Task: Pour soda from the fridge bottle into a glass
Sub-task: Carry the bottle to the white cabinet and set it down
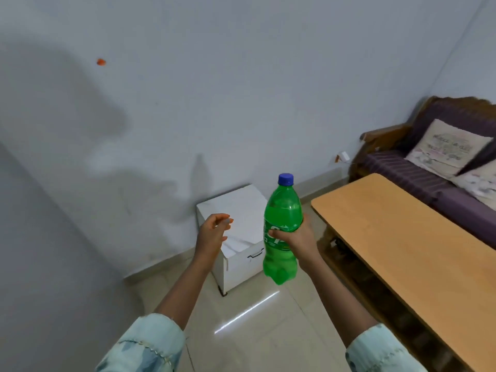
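Observation:
A green soda bottle point(281, 210) with a blue cap point(285, 179) is held upright in the air, cap on. My right hand point(296, 237) grips it around the label at mid-height. My left hand point(213, 232) hovers to the left of the bottle with fingers loosely apart, holding nothing. No glass is in view.
A wooden table point(402, 237) stretches along the right, its top bare where I see it. A small white box with a handle point(236, 237) stands on the tiled floor by the wall. A purple sofa point(418, 173) with cushions is at the far right. A grey surface point(40, 251) fills the left.

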